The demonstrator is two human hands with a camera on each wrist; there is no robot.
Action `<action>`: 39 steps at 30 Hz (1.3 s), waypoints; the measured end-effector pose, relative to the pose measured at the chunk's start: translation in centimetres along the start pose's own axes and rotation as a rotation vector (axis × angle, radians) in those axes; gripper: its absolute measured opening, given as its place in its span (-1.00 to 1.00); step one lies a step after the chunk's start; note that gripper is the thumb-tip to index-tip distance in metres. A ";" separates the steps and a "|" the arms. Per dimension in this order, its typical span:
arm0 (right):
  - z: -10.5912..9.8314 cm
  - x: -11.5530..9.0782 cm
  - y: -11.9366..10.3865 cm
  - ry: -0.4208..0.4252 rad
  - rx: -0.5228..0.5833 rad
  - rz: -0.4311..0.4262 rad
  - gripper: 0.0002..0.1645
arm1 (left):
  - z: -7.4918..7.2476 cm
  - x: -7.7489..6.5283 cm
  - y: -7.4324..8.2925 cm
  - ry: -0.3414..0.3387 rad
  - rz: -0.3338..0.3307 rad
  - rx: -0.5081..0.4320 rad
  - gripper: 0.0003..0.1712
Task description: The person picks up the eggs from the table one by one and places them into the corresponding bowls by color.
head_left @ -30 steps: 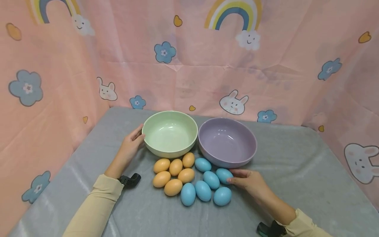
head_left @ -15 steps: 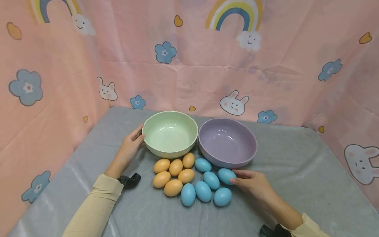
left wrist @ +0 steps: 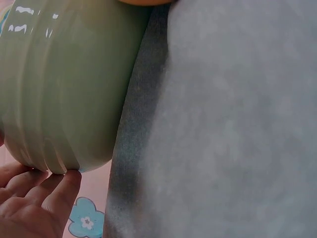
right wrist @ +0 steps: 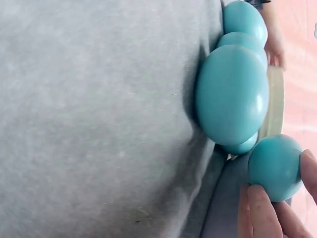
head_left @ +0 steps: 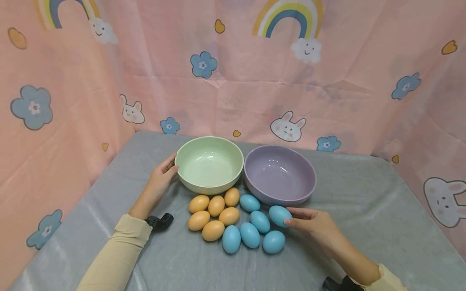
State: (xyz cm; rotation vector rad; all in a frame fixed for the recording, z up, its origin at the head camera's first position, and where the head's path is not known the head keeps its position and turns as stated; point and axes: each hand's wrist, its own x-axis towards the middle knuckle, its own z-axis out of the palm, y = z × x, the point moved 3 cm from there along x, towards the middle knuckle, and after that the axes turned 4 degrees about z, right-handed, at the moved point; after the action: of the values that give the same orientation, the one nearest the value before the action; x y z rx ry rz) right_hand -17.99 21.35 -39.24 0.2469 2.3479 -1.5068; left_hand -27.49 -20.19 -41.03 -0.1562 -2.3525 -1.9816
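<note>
My right hand [head_left: 318,228] pinches a blue egg [head_left: 280,216] between thumb and fingers, in front of the purple bowl [head_left: 279,173]. In the right wrist view the held egg [right wrist: 276,167] shows apart from the large blue egg [right wrist: 233,94] nearby. My left hand [head_left: 160,178] rests against the left side of the light green bowl [head_left: 209,161]. The left wrist view shows its fingertips touching the bowl's outer wall [left wrist: 74,89]. Both bowls stand side by side with nothing in them.
Several orange eggs [head_left: 213,230] lie in front of the green bowl. Several blue eggs [head_left: 249,234] lie right of them, close together. Grey cloth [head_left: 196,270] covers the table, and a pink printed curtain [head_left: 233,93] hangs behind and at both sides.
My right hand has moved slightly right with the blue egg, away from the neighbouring blue eggs. The left hand and both bowls have stayed in place.
</note>
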 end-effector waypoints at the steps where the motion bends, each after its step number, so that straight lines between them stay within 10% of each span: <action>1: 0.0 -0.1 -0.1 0.002 -0.006 0.000 -0.35 | 0.0 0.0 0.0 0.000 0.002 0.002 -0.34; 39: 0.3 0.3 -7.0 -0.009 -0.102 -0.156 -0.35 | 0.0 -0.2 0.0 -0.006 -0.002 -0.018 -0.32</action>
State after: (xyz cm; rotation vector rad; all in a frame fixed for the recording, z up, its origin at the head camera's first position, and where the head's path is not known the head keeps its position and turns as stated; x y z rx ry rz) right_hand -20.50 18.08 -33.53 0.0324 2.4774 -1.4468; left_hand -27.31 -20.18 -41.07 -0.1618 -2.3396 -2.0071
